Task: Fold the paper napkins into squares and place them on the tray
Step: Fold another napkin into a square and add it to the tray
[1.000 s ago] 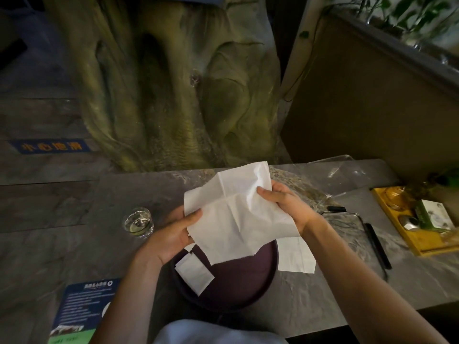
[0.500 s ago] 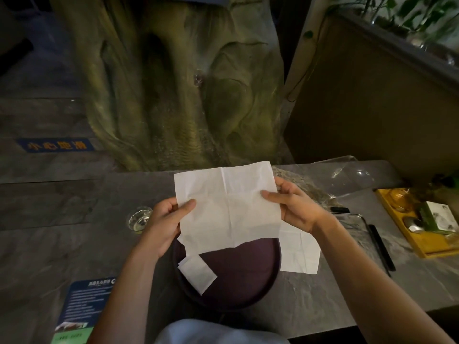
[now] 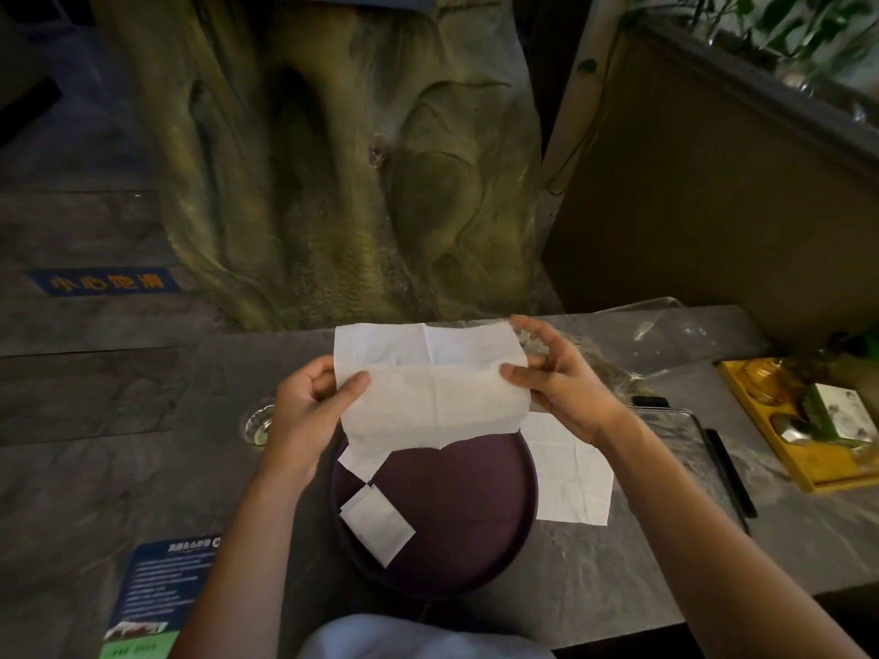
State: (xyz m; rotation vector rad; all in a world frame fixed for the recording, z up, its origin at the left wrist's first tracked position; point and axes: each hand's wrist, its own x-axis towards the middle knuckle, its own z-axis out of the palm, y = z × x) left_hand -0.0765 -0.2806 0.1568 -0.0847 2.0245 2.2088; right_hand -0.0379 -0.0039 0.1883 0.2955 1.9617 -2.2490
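While a small folded white paper square point(image 3: 376, 523) lies on the round dark-purple tray point(image 3: 475, 516), a person's left hand point(image 3: 304, 411) and right hand point(image 3: 566, 392) pinch opposite edges of a creased white paper napkin point(image 3: 428, 392) above it, apparently holding it taut for an even fold.
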